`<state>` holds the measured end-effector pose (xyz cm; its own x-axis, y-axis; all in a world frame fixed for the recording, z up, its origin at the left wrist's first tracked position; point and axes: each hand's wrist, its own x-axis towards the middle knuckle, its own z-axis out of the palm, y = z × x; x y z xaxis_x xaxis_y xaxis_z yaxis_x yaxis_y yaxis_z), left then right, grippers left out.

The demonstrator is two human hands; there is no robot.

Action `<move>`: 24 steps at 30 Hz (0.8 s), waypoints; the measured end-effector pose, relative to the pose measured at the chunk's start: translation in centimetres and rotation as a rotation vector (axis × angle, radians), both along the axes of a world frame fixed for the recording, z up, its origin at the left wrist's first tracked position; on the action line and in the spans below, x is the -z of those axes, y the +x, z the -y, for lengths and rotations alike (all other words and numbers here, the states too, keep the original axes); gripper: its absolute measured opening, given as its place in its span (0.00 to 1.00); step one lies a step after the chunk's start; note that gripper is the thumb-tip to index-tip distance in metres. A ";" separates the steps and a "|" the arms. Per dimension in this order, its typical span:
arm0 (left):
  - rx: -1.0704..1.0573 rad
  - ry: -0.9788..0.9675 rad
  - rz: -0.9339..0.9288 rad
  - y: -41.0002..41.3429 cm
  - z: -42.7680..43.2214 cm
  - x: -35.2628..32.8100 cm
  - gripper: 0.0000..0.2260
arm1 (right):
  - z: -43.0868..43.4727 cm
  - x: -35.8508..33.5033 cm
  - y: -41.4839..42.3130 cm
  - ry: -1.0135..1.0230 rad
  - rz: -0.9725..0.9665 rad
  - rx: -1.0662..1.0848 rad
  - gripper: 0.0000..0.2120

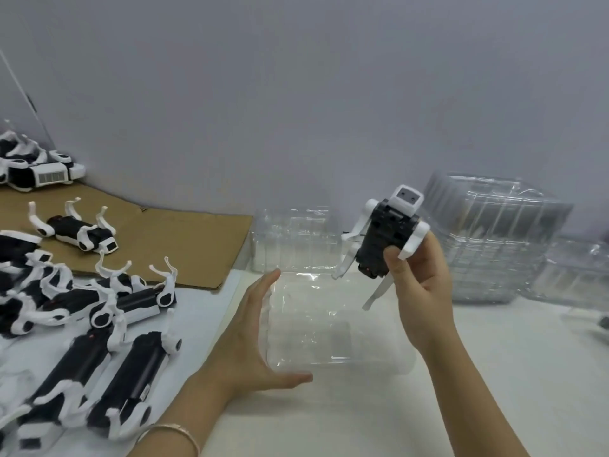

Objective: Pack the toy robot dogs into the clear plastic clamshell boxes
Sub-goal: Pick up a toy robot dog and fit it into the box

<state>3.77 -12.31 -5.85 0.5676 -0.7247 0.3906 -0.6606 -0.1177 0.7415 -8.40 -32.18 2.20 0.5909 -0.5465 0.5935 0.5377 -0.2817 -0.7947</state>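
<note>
White table (494,374) under a pale wall (296,94) carries an open clamshell box (329,328), lid (296,239) upright behind. Head view: the right hand (418,291) grips one toy robot dog (382,239) by its body, above the box's far right corner. The left hand (250,331), fingers straight, lies along the box's left side, probably touching. Best to lower the dog level into the hollow, legs tucked.

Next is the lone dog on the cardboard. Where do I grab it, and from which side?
Grip the lone dog by its black trunk, between the two leg pairs, coming down from above with fingers across its width. It lies on its back on the cardboard, apart from the others; its thin white legs curve upward and would probably flex if gripped.
</note>
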 end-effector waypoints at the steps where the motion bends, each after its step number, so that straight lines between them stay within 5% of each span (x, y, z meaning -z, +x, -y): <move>1: -0.006 -0.012 0.009 0.0 0.0 0.1 0.58 | 0.1 -0.2 -0.1 0.005 0.021 -0.001 0.14; 10: 0.170 0.036 -0.301 0.4 0.6 0.7 0.54 | -0.1 0.5 -0.1 -0.014 -0.101 -0.033 0.22; 19: 0.119 0.019 -0.329 0.3 0.5 0.7 0.51 | -0.1 1.2 -0.3 -0.640 -0.763 -0.186 0.21; 24: 0.114 0.049 -0.334 0.3 0.5 0.6 0.50 | -0.6 1.7 0.3 -0.839 -0.862 -0.081 0.19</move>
